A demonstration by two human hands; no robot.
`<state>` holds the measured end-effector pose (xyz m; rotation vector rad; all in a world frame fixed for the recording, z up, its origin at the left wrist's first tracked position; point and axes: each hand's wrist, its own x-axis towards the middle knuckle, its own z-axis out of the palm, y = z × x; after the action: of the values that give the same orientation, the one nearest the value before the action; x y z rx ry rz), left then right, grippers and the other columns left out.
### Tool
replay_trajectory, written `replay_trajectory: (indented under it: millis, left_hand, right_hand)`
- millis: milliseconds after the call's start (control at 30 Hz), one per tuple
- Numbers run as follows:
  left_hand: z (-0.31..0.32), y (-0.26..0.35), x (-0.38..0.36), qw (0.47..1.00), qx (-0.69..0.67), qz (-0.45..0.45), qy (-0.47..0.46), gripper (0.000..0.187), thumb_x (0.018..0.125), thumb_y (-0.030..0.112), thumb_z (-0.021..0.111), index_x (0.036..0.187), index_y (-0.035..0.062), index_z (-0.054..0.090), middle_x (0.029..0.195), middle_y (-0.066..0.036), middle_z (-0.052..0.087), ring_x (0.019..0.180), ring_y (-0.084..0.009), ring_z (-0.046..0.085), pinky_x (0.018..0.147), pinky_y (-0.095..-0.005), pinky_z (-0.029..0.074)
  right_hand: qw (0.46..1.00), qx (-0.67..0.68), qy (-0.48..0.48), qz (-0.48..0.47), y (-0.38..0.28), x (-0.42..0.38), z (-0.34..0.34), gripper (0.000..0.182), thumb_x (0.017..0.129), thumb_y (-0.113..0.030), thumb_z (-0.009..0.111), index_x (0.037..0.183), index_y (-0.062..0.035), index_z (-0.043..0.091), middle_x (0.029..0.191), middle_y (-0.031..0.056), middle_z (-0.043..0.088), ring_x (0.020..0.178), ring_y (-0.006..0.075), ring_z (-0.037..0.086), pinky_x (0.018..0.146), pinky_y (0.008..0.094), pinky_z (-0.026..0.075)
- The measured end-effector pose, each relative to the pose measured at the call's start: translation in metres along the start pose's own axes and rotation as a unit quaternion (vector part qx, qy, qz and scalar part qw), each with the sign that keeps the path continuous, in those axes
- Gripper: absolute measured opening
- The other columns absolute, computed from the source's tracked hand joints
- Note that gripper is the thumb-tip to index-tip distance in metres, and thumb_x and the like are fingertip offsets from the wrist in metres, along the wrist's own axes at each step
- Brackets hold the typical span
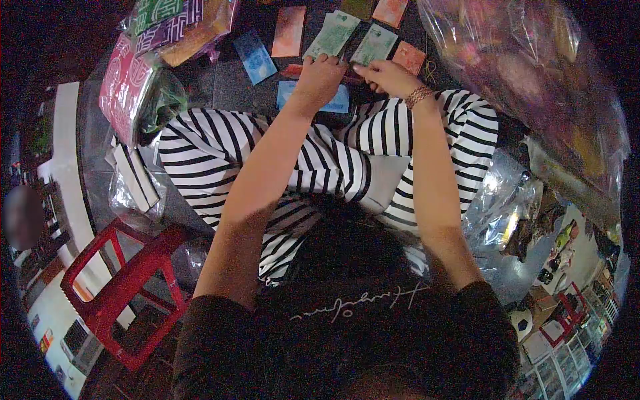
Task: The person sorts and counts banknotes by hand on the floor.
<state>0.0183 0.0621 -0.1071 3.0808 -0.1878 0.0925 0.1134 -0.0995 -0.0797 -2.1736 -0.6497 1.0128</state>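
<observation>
Paper notes in several colours lie on the dark floor before my crossed legs. My left hand, fingers bent down, touches the lower end of a green stack; whether it grips the stack is hidden. My right hand is at the lower edge of a second green stack, its index finger pointing left and the others curled. An orange stack lies beside that hand. Under my left wrist a light blue note shows. Further left are a blue note and an orange stack.
Plastic-wrapped packs, pink and purple, stand at the upper left. A large clear plastic bag fills the upper right. A red plastic stool is at the lower left. Rubber bands lie near my right knee.
</observation>
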Motion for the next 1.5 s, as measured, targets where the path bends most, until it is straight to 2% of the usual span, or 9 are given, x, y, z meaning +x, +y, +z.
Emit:
replay_trajectory:
  millis: [100,300,400,833,933,1033,1200,1367,1500]
  left_hand:
    - [0.0,0.001,0.001,1.0,-0.001,-0.003,-0.005,0.024,0.076,0.014,0.055,0.1,0.0087,0.056,0.098,-0.007,0.057,0.097,-0.0252,0.052,0.082,-0.0445,0.039]
    - [0.0,0.002,0.0,1.0,0.0,-0.007,0.013,0.026,0.075,0.015,0.057,0.1,0.0099,0.056,0.097,-0.006,0.057,0.096,-0.0242,0.052,0.08,-0.0448,0.039]
    - [-0.001,0.002,0.0,1.0,0.0,-0.009,0.02,0.027,0.074,0.015,0.058,0.101,0.0099,0.057,0.097,-0.005,0.057,0.096,-0.0237,0.052,0.079,-0.0463,0.038]
    - [0.0,0.002,0.001,0.999,-0.037,-0.026,-0.001,0.026,0.074,0.014,0.058,0.1,0.0093,0.058,0.096,-0.005,0.057,0.098,-0.0243,0.052,0.081,-0.0492,0.036]
    - [0.002,0.0,0.001,0.999,-0.032,-0.018,0.005,0.026,0.074,0.014,0.058,0.1,0.0095,0.058,0.095,-0.005,0.057,0.098,-0.0243,0.052,0.081,-0.0501,0.036]
    - [0.003,-0.001,0.001,0.999,-0.035,-0.02,0.002,0.026,0.074,0.014,0.059,0.1,0.01,0.058,0.095,-0.005,0.057,0.099,-0.0242,0.052,0.082,-0.0509,0.036]
    - [0.003,-0.001,0.001,0.999,-0.029,-0.02,0.004,0.026,0.075,0.015,0.058,0.1,0.0106,0.058,0.096,-0.005,0.057,0.1,-0.0238,0.051,0.082,-0.0512,0.037]
    - [-0.001,-0.009,-0.003,0.999,-0.003,-0.035,-0.018,0.026,0.075,0.014,0.059,0.101,0.0121,0.057,0.096,-0.006,0.056,0.1,-0.0231,0.051,0.082,-0.0515,0.038]
    - [-0.012,-0.033,-0.019,0.986,-0.045,-0.152,0.051,0.028,0.072,0.008,0.055,0.1,0.0115,0.059,0.096,-0.009,0.058,0.097,-0.0246,0.053,0.078,-0.0453,0.039]
  right_hand:
    - [0.993,-0.103,0.046,-0.045,0.015,0.01,0.004,0.053,0.081,-0.055,0.049,0.083,-0.0033,0.058,0.063,0.0028,0.055,0.058,0.0098,0.053,0.053,0.0234,0.043]
    - [0.999,-0.008,0.031,-0.003,0.013,0.014,0.003,0.053,0.08,-0.057,0.049,0.082,-0.0046,0.058,0.063,0.0038,0.055,0.057,0.011,0.053,0.055,0.0237,0.043]
    - [0.99,-0.128,0.06,-0.005,0.0,0.001,0.003,0.054,0.079,-0.058,0.05,0.083,-0.0042,0.058,0.064,0.0053,0.055,0.057,0.0132,0.053,0.057,0.0268,0.044]
    - [0.995,-0.084,0.047,-0.031,0.002,0.002,0.004,0.056,0.077,-0.058,0.053,0.086,-0.0028,0.056,0.075,0.0112,0.059,0.076,0.0193,0.057,0.069,0.032,0.044]
    - [0.988,-0.135,0.071,0.004,0.002,0.002,0.005,0.052,0.075,-0.052,0.06,0.091,-0.0033,0.055,0.08,0.0103,0.059,0.079,0.0194,0.057,0.071,0.0316,0.044]
    - [0.993,-0.064,0.08,-0.064,0.009,0.006,0.009,0.046,0.073,-0.04,0.068,0.098,-0.0043,0.053,0.089,0.0109,0.059,0.084,0.021,0.057,0.075,0.0318,0.045]
    - [0.949,-0.174,0.153,-0.212,0.005,0.007,0.02,0.039,0.067,-0.015,0.066,0.102,-0.0035,0.053,0.098,0.0138,0.057,0.094,0.0269,0.056,0.081,0.0335,0.045]
    - [0.952,-0.169,0.156,-0.201,-0.005,0.005,0.025,0.028,0.067,-0.012,0.059,0.094,-0.0041,0.058,0.091,0.0168,0.06,0.092,0.033,0.056,0.08,0.0401,0.045]
    - [0.961,-0.178,0.139,-0.159,-0.009,0.004,0.024,0.018,0.068,-0.013,0.058,0.084,-0.004,0.057,0.087,0.016,0.059,0.088,0.0327,0.057,0.077,0.042,0.045]
